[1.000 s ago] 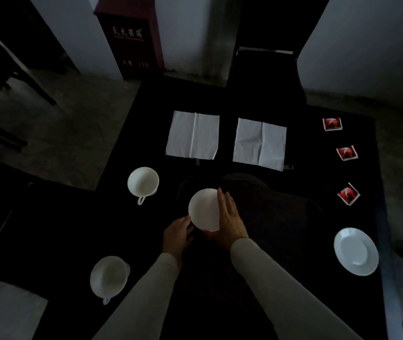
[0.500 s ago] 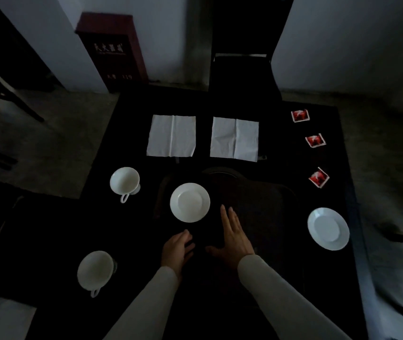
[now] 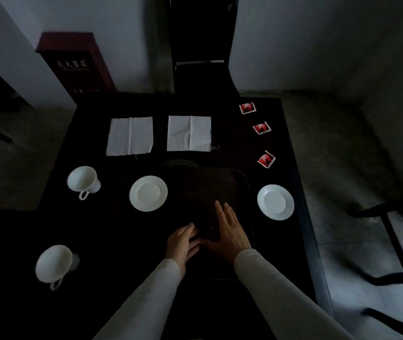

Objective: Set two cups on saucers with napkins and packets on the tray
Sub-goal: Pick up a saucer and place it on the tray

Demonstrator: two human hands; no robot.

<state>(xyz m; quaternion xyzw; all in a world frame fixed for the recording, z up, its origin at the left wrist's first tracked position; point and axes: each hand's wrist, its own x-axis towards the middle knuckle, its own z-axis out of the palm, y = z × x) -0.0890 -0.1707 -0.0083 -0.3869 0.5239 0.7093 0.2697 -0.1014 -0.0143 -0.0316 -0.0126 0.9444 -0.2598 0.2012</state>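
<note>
Dark tray (image 3: 241, 179) as landmark. One white saucer (image 3: 148, 193) on tray's left part; second saucer (image 3: 275, 202) just right, off tray. Two cups (image 3: 83, 180) (image 3: 53, 263) well left. Two napkins (image 3: 129, 136) (image 3: 189, 133) beyond. Three red packets (image 3: 266, 159) beyond-right. Left hand (image 3: 182, 244) loosely curled, empty, near edge; right hand (image 3: 230, 231) flat, fingers together, over tray.

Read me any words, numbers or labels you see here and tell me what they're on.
Dark red cabinet by the wall: a row of pale characters, too blurred to read.
Same cabinet, lower down: small red marks, maybe ending "119", not clear enough to confirm.
Three red packets on the table: red print only, no legible text.
Nothing else carries writing.
</note>
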